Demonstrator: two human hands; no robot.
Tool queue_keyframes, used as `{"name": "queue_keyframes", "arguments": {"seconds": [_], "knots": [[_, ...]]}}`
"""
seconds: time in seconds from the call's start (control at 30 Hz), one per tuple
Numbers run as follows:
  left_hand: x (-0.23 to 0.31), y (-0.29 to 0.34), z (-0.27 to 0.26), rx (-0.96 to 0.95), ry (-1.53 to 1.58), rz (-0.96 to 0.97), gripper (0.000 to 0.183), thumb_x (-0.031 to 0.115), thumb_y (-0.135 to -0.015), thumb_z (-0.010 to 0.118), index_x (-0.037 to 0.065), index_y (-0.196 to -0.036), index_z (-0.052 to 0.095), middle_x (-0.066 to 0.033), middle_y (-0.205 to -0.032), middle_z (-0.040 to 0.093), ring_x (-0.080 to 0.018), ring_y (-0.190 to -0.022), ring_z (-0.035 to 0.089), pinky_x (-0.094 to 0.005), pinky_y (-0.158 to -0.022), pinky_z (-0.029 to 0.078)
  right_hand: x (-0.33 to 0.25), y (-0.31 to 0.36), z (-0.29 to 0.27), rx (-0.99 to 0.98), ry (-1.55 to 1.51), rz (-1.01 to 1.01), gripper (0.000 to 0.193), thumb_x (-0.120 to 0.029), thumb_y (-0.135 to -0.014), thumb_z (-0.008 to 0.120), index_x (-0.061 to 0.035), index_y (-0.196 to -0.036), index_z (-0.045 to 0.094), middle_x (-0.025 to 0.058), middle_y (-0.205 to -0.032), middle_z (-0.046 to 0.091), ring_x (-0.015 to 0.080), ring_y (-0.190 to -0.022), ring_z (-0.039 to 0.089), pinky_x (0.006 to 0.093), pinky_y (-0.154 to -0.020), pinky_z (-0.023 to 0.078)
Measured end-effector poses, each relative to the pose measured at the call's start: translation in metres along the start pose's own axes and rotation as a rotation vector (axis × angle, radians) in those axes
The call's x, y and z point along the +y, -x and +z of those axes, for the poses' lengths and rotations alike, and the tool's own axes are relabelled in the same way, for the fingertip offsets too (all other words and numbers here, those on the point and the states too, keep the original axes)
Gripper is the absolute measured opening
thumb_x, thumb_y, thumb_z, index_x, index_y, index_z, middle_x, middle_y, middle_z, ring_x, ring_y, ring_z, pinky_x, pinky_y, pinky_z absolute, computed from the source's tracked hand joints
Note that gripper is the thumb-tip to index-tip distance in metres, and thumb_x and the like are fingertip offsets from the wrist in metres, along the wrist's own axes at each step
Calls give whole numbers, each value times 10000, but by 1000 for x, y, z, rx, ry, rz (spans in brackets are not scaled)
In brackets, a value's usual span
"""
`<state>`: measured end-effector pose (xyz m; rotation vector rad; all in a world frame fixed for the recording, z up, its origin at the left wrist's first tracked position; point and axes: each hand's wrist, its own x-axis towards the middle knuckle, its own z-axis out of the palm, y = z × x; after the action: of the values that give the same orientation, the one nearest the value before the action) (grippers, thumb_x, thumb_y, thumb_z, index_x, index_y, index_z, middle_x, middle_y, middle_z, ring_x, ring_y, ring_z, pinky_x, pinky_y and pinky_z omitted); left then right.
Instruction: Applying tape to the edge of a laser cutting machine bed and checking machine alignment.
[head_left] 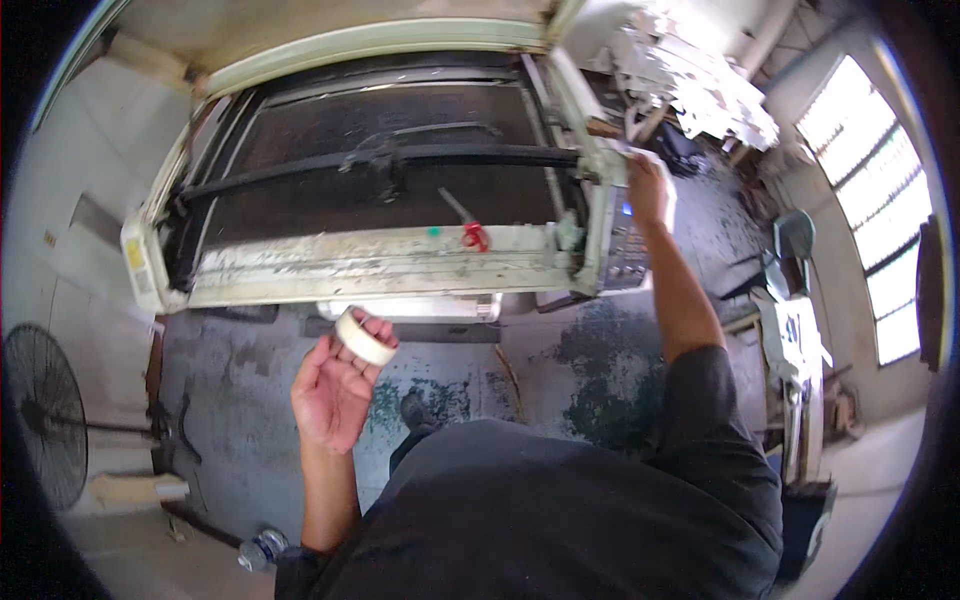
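Note:
My left hand [336,395] is palm up in front of the machine, its fingers curled through a roll of cream tape [365,340]. My right arm reaches forward to the machine's right side, and my right hand [650,190] is at the control panel [628,245], near a small lit blue display. How its fingers lie is too unclear to tell. The wide flatbed cutting machine [380,262] has its lid raised over a dark bed, with a rail across it. On its worn front ledge lies a red-handled tool that looks like scissors [475,237], beside a small green piece [434,231].
A black fan [42,415] stands at the left wall, and a clear plastic bottle [262,550] lies on the floor below it. White sheet scraps [690,80] are piled at the back right. A chair [793,235] and a cluttered bench [795,345] stand near the barred window.

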<state>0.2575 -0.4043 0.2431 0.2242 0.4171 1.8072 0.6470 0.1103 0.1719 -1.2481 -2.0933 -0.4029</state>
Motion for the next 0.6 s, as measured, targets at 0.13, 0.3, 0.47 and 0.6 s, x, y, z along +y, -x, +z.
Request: {"name": "queue_keyframes", "arguments": {"seconds": [0.13,0.3,0.47,0.6], "knots": [[47,-16,-11,-48,5,6,564,257,-1099,487,-99,-1533,435,-282,-1471,602,-395,-1452,525,-538,-1283,346,-11,2,0,-21,-12,61,275,-232,-1083,559,-88,-1249,725,164,-1277,704,399,-1204,636,474,-1036,512],[97,-45,-7,-80,-78,-18,587,219,-1085,493,-96,-1570,392,-299,-1536,545,-394,-1476,511,-518,-1285,352,-22,-8,5,-77,123,24,324,-101,-1018,574,-51,-1317,686,189,-1384,666,409,-1310,589,483,-1096,497],[140,-67,-5,-119,-212,-22,668,27,-985,544,-146,-1588,314,-358,-1522,520,-462,-1473,497,-566,-1267,386,-30,-19,9,-95,4,139,327,-15,-973,551,-32,-1296,604,238,-1264,707,472,-1193,634,538,-1013,501],[157,-77,-5,-84,-239,-32,629,-3,-990,544,-143,-1573,352,-335,-1499,554,-433,-1453,527,-530,-1244,433,-58,-20,9,9,-31,281,492,41,-905,524,-25,-1391,549,286,-1234,700,479,-1140,664,540,-987,513]]}}
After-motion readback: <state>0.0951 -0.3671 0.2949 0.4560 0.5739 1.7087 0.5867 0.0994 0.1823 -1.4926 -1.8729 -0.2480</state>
